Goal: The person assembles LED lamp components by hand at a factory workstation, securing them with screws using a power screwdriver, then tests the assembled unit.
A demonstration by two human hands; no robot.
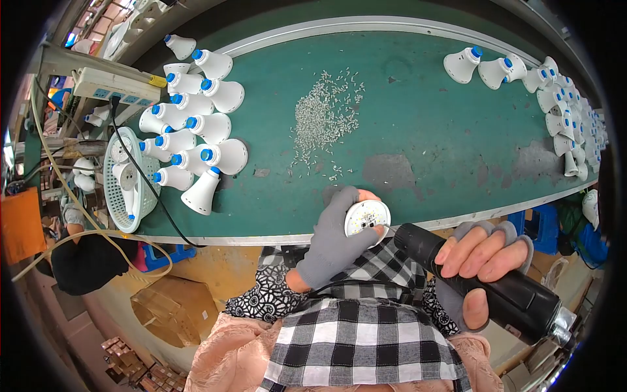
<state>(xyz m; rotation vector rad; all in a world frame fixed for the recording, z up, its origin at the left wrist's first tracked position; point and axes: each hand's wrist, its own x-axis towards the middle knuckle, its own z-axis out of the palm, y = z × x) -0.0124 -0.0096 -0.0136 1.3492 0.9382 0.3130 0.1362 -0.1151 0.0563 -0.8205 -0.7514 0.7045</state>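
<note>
My left hand [336, 232], in a grey fingerless glove, is closed around a white lamp housing with a round LED board [367, 218] facing up. The housing's lower body is hidden by the hand. My right hand [480, 258], gloved the same way, wraps round a black electric screwdriver [503, 294]. Its thin bit points left and meets the edge of the LED board, near my left thumb; whether a screw sits under the tip is too small to tell. Beyond my hands, a pile of small silvery screws [320, 114] is spread on the green table [437, 117].
Several white lamp housings with blue caps [222, 96] lie at the table's left; more [565, 111] crowd the right end. A pale green basket [111, 186] with lamp parts hangs by the left edge. A power strip [117, 88] trails a black cable [140, 170] across it.
</note>
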